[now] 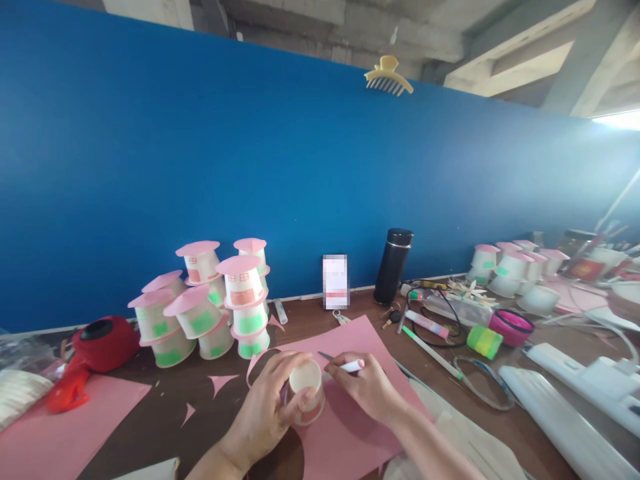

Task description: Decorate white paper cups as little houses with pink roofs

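Holding a cup [306, 377] over the left edge of a pink sheet [340, 443], the left hand [270, 395] is clamped about the wall, thumb on the near side and fingers round the far left; this opposed hold probably steadies the cup against turning. The cup sits narrow end up, its red patch facing the near edge of the table [150, 427]; whether its rim touches the sheet cannot be told, since the hand hides part of it. The right hand [367, 388], just beside the cup, has its fingers closed together on a pen [353, 366], red end pointing right; a grip so close to the fingertips presumably favours fine control. Toward the back edge, left of centre, stand stacked cups [243, 290], wide rims down and pink disks on top. The broad rims likely give each stack a stable foot, and the place sets them apart from both forearms. Pink scraps [220, 385] lie between stacks and left hand. Right of centre, a black bottle [393, 270] stands upright by the back edge, before a blue partition [300, 167]. A green marker [433, 353] lies beyond the sheet's right edge, probably within easy reach.
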### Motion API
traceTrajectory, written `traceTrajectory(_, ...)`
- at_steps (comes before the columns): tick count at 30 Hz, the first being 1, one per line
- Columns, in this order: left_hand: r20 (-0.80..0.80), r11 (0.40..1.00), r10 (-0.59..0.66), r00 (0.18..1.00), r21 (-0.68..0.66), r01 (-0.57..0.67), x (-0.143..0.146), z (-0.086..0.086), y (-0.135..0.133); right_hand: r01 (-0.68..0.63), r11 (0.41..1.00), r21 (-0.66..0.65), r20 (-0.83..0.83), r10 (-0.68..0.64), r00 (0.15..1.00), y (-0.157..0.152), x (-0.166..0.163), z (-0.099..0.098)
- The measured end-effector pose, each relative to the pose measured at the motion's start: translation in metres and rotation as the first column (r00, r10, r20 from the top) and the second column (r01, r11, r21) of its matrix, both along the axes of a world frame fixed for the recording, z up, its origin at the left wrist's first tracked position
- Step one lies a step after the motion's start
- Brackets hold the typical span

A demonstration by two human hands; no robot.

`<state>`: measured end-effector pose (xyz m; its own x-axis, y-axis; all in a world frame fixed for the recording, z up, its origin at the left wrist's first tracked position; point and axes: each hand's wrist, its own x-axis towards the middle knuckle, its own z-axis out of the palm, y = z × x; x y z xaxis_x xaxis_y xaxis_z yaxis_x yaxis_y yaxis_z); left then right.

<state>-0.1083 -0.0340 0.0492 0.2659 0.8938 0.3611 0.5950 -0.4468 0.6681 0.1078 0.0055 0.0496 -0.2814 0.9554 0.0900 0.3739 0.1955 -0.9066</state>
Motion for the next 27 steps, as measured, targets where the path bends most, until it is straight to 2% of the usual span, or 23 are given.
traceTrajectory(7, 0.016, 1.000, -0.005, 1.000, 0.023, 0.004, 0.001, -0.002, -0.001, 0.042, 0.998, -0.042, 0.002, -0.042, 0.999, 0.006, -0.001, -0.006)
traceTrajectory(15, 0.016, 1.000, 0.012, 1.000, 0.004, -0.012, 0.001, 0.002, -0.002, 0.088, 0.990, -0.107, 0.001, -0.088, 0.996, 0.010, -0.004, -0.001)
traceTrajectory(27, 0.023, 1.000, -0.011, 1.000, -0.002, 0.011, 0.002, 0.003, -0.002, 0.014, 0.986, -0.168, -0.014, -0.016, 1.000, 0.012, -0.003, 0.010)
